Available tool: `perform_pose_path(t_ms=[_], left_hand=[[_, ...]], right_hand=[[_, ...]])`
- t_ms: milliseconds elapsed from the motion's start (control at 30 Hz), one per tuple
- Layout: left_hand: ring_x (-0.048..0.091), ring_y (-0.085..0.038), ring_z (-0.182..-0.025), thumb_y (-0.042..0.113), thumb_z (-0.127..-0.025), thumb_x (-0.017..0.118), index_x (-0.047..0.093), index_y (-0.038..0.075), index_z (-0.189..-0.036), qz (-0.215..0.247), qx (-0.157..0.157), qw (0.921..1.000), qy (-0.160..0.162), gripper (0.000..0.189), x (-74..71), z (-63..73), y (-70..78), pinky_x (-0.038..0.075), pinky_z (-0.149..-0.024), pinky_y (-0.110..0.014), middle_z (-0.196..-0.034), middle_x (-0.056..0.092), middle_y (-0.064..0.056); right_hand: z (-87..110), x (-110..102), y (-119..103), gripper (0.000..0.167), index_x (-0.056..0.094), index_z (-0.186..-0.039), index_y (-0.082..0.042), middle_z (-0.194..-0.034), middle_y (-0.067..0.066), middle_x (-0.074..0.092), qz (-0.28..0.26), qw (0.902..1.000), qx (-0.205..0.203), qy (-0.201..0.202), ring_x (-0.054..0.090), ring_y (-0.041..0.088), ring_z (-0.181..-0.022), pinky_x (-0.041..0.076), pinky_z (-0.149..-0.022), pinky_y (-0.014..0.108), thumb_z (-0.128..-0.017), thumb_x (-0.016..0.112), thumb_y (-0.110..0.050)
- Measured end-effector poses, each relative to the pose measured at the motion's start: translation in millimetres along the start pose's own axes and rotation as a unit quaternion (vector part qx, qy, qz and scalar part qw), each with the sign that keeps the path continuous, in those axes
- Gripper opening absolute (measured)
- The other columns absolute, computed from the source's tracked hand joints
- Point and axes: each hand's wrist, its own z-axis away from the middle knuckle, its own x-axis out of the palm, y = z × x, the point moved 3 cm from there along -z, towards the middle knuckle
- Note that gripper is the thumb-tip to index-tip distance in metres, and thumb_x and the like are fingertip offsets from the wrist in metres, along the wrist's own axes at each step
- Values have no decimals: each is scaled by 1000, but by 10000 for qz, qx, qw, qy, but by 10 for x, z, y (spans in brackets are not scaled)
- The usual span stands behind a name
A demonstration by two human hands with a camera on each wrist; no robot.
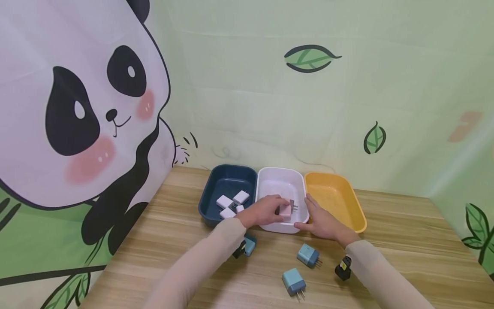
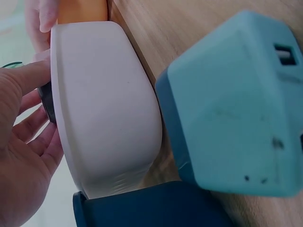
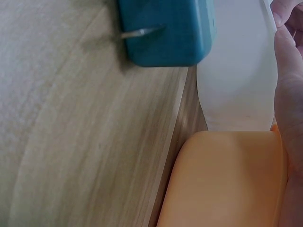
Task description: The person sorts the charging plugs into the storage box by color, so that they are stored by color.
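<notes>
In the head view my left hand [image 1: 266, 210] reaches over the white bin [image 1: 281, 228] and pinches a pink plug charger [image 1: 285, 212] with a dark grey prong end. The charger sits low in the bin, prongs pointing right; in the left wrist view its dark end [image 2: 48, 101] shows at the bin's rim beside the fingers. My right hand [image 1: 326, 221] rests at the white bin's right side, fingers extended along the rim and thumb spread toward the near corner. Part of that hand also overlaps the yellow bin [image 1: 356, 210].
Left of the white bin stands a dark blue bin [image 1: 204, 201] with several white chargers [image 1: 227, 206]. Three teal chargers lie on the wooden table [image 1: 405, 240]: one [image 1: 250, 245] by the left forearm, one [image 1: 308, 255] mid-front, one [image 1: 294, 282] nearer. A panda-printed backdrop [image 1: 247, 86] hangs behind.
</notes>
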Motion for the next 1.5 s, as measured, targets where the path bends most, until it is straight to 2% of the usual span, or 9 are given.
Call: perform_pose_path(t_ms=[233, 467, 933, 1267, 1500], left_hand=[[52, -11, -108, 26, -88, 69, 55, 14, -132, 30, -165, 9997, -149, 48, 19, -17, 8, 40, -97, -24, -128, 56, -1], [52, -12, -110, 25, -87, 70, 55, 14, -132, -17, -179, 9996, -212, 48, 23, -36, 14, 39, -98, -24, -128, 56, -2], [53, -10, -99, 26, -85, 72, 59, 14, -128, -56, 39, 9999, -97, 46, 59, -126, 17, 42, -91, -21, -119, 60, 0], [53, -10, -95, 27, -86, 71, 57, 13, -130, -77, -68, 9999, -104, 48, 99, -181, 30, 43, -88, -20, -115, 61, -1], [54, -11, -100, 29, -86, 71, 57, 13, -130, -197, -119, 9997, -66, 49, 119, -203, 44, 43, -91, -23, -119, 60, -1]], right_hand=[[9, -1, -7, 110, 15, -147, 6, -154, 24, 9, -47, 10000, -28, 30, 29, 41, -134, 30, -105, 51, -79, 57, -69], [20, -11, -20, 110, 15, -147, 8, -154, 25, 9, -27, 10000, 2, 14, 28, 41, -134, 30, -105, 52, -79, 57, -68], [20, -13, -4, 111, 16, -147, 7, -154, 24, 8, -70, 10000, 69, 2, 26, 41, -135, 29, -105, 51, -79, 56, -70], [22, -1, 2, 110, 18, -147, 7, -154, 24, 9, -41, 10000, 83, -7, 25, 40, -136, 28, -106, 51, -78, 56, -70], [13, 7, 5, 109, 18, -147, 7, -154, 23, 8, -10, 9999, 120, -33, 25, 40, -136, 28, -106, 51, -79, 56, -70]])
